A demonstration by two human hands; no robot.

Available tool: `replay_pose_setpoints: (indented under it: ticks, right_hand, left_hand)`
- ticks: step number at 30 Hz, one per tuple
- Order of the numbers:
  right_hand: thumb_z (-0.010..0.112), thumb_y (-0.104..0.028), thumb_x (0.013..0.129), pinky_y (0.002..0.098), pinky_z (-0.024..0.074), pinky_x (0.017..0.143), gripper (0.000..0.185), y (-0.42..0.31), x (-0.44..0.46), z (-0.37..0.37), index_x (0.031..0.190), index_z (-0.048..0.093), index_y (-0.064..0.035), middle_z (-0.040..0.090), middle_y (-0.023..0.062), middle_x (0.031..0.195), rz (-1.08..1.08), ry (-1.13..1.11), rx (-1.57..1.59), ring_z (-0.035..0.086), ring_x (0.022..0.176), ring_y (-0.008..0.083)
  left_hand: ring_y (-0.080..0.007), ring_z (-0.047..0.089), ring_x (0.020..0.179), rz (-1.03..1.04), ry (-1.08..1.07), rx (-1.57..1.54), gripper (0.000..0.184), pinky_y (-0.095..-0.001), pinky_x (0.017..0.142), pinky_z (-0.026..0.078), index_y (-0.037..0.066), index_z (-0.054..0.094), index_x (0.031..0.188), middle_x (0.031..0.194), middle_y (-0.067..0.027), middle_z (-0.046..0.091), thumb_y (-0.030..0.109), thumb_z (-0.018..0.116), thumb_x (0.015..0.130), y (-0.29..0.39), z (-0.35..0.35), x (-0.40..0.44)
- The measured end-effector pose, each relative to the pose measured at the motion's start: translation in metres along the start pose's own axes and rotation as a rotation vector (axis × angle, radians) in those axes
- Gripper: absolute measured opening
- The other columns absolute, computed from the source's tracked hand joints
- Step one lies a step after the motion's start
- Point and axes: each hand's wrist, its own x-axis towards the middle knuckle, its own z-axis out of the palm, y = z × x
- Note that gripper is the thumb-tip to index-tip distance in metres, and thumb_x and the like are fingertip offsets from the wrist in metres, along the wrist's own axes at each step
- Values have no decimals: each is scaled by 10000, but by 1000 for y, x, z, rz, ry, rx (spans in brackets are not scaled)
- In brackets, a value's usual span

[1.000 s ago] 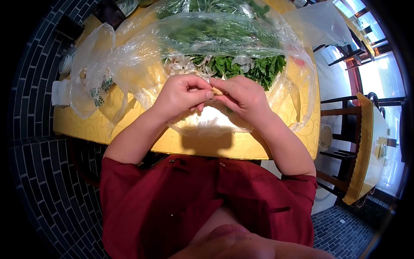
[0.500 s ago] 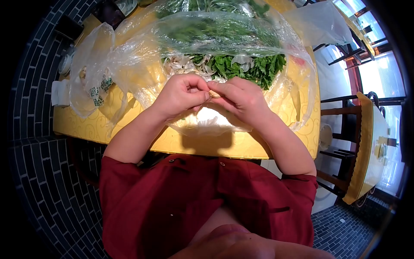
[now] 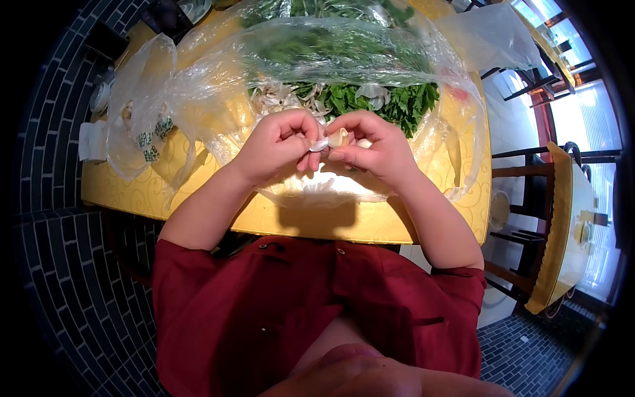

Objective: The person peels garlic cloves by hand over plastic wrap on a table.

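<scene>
My right hand point(image 3: 377, 147) pinches a pale garlic clove point(image 3: 338, 137) between thumb and forefinger, and another whitish piece shows behind it, against the fingers. Close beside it, my left hand point(image 3: 281, 144) is closed on a strip of white garlic skin point(image 3: 319, 145) at its fingertips. Both hands are over a clear plastic sheet or bag point(image 3: 231, 142) spread on the table. Just beyond them lie papery garlic peelings point(image 3: 278, 99) and a heap of green leaves point(image 3: 400, 109).
The table has a yellow patterned cloth point(image 3: 126, 192). More greens sit under the clear plastic at the back. A plastic bag with green print point(image 3: 142, 99) and a white box point(image 3: 92, 143) are at the left. Another table point(image 3: 569, 218) and chairs stand at the right.
My hands have drawn slightly apart and my right hand has opened out a little. The clove and a strip of skin now show between them, where fingers mostly covered them before.
</scene>
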Motion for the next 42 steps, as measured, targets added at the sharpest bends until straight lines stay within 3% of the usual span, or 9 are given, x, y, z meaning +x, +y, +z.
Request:
replay_pose_setpoints:
  ticks: [2, 8, 12, 15, 18, 21, 24, 28, 42]
  right_hand:
    - [675, -88, 807, 213, 414, 472, 255, -9, -1, -6, 1042, 594, -33, 582, 33, 693, 170, -61, 400, 498, 517, 67]
    - [594, -16, 844, 179, 402, 453, 223, -6, 0, -14, 1064, 567, 6, 592, 66, 695, 154, -92, 664, 485, 485, 55]
    - [592, -30, 851, 167, 414, 471, 303, -10, 1, -19, 1148, 553, 14, 618, 87, 736, 156, 2, 618, 524, 517, 51]
    - [605, -31, 846, 170, 416, 480, 339, -14, 2, -13, 1178, 550, 9, 622, 79, 761, 225, 4, 497, 531, 539, 53]
    - [616, -33, 842, 172, 414, 485, 343, -9, 2, -7, 1177, 559, 8, 618, 62, 773, 249, -42, 423, 534, 558, 52]
    - [617, -54, 850, 170, 389, 471, 307, -3, 2, -5, 1150, 580, 3, 625, 51, 794, 215, -66, 233, 543, 597, 42]
    - [645, -65, 830, 178, 410, 492, 246, -8, 2, -1, 1065, 612, -1, 620, 31, 767, 230, -31, 158, 559, 614, 47]
    - [678, -86, 807, 202, 444, 531, 197, -3, 2, 1, 974, 619, -1, 622, 26, 740, 160, -5, 7, 572, 628, 60]
    - [738, -172, 748, 249, 471, 578, 253, 5, 3, 2, 916, 620, -24, 607, 31, 704, 10, 37, -369, 575, 631, 92]
  left_hand:
    - [-130, 570, 612, 92, -44, -62, 50, -203, 519, 431, 11, 489, 803, 820, -121, 565, 32, 476, 846, 3, 1, 0]
    - [-120, 576, 601, 144, 58, -135, 73, -204, 475, 413, 13, 492, 759, 799, -103, 569, -23, 442, 798, 3, -9, 3]
    - [-107, 553, 591, -9, 334, 218, 50, -211, 530, 419, 21, 570, 787, 735, -45, 567, 58, 553, 815, 12, -10, 4]
    - [-121, 545, 613, 342, 383, 921, 79, -231, 558, 424, 28, 612, 847, 705, -44, 562, 84, 623, 792, 2, -10, 10]
    - [-137, 540, 631, 370, 419, 940, 98, -254, 575, 433, 44, 635, 855, 736, -59, 575, 64, 660, 763, 2, -4, 9]
    - [-103, 550, 726, 377, 499, 822, 82, -212, 632, 436, 4, 647, 853, 797, -29, 579, 8, 652, 771, 4, 2, 8]
    - [-100, 558, 712, 421, 355, 713, 119, -214, 620, 444, 13, 667, 875, 810, -41, 596, 15, 666, 756, 9, 6, 1]
    - [-119, 573, 628, 498, 277, 833, 170, -231, 550, 461, 37, 679, 898, 798, -72, 621, 23, 668, 729, 6, 8, 4]
    - [-106, 559, 605, 397, 301, 755, 127, -228, 537, 448, 16, 646, 832, 733, -54, 587, 38, 637, 707, -3, 7, 3]
